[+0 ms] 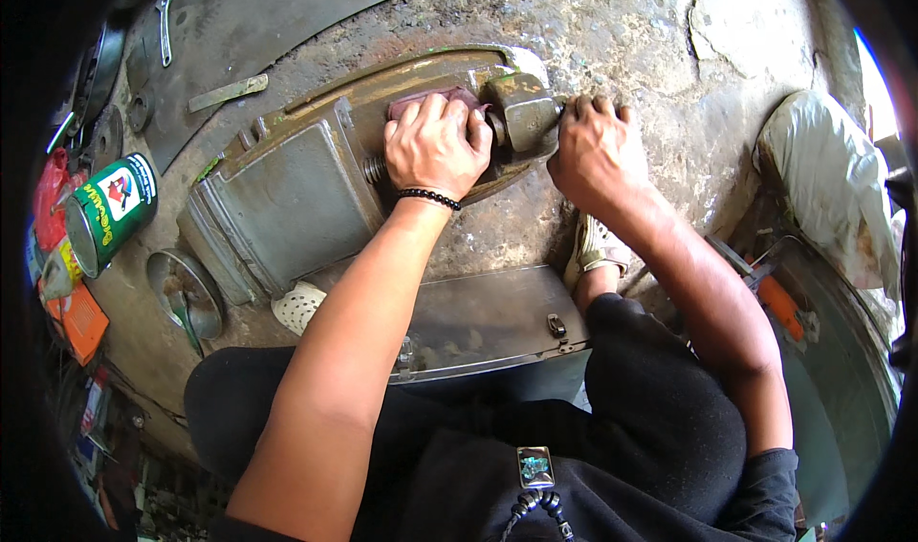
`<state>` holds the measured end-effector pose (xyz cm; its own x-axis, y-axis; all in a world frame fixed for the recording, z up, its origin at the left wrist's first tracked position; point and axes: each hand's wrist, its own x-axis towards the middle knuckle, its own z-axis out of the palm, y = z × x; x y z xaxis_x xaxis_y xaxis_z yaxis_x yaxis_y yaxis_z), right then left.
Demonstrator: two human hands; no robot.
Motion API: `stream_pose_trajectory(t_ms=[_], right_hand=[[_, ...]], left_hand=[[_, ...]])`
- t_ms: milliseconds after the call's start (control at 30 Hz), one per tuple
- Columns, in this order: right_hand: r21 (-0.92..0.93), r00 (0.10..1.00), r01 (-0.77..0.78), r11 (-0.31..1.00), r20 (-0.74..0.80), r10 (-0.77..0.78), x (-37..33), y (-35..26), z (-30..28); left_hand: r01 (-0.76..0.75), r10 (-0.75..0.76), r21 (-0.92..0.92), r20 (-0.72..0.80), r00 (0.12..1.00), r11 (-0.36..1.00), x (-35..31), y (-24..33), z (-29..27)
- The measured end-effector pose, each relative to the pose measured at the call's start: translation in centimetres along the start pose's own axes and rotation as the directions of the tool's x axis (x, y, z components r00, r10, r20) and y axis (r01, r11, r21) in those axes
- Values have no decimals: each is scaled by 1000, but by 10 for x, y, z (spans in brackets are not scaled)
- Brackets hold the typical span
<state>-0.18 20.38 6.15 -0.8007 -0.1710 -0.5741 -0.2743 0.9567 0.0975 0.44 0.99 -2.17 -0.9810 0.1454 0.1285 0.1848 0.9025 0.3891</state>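
A big grey-green metal vise [296, 221] lies slantwise on the concrete floor, its paint worn. A coarse screw [374, 169] shows at its middle, beside a blocky metal head [524, 121]. My left hand [438, 148], wearing a black bead bracelet [430, 196], is closed over a maroon cloth or abrasive sheet [402, 102], pressed on the screw. Which of the two it is, I cannot tell. At the far end of the head, my right hand [602, 150] is closed with its fingers curled round the shaft's end [559, 111]; the palm side is hidden.
A green tin [115, 212] and a metal bowl [184, 293] with a brush stand left. A wrench [165, 27] and flat metal strip [228, 93] lie on sheet metal [277, 11]. A metal box [488, 317] is before me; a white sack [827, 174] sits right.
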Motion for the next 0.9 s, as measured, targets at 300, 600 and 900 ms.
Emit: stream_pose_trajectory(t_ms=[300, 600, 900], right_hand=[[80, 997, -8, 997, -74, 14, -7, -2, -2], [131, 998, -63, 989, -11, 65, -4, 2, -3], [461, 874, -223, 859, -296, 386, -46, 100, 36]], left_hand=[[-7, 7, -3, 3, 1000, 1000, 0, 0, 0], [-28, 28, 32, 4, 1000, 999, -1, -2, 0], [63, -64, -43, -20, 998, 997, 2, -1, 3]])
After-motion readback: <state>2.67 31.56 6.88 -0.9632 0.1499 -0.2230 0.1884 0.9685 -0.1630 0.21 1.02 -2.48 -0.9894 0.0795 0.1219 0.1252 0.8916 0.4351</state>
